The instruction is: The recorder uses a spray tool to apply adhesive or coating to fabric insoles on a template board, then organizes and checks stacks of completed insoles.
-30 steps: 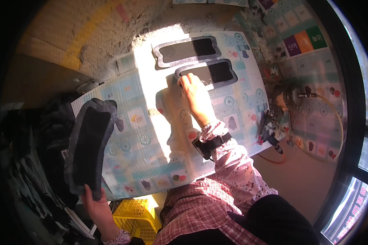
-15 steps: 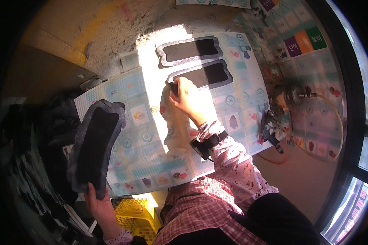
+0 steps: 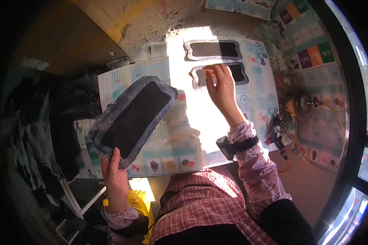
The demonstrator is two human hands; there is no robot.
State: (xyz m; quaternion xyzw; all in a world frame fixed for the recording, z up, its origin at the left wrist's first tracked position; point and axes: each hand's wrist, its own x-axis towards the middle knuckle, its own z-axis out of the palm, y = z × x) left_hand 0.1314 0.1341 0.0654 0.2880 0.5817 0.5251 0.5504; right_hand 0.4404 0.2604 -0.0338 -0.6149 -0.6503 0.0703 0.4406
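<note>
Nearby, a yellow crate point(image 3: 137, 200) sits below the printed mat point(image 3: 257, 87).

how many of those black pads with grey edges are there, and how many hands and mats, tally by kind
Black pads with grey edges: 3 – one held up in the left hand at, one under the right hand at, one beyond it at
Hands: 2
Patterned play mat under the pads: 1
Total: 6
</note>
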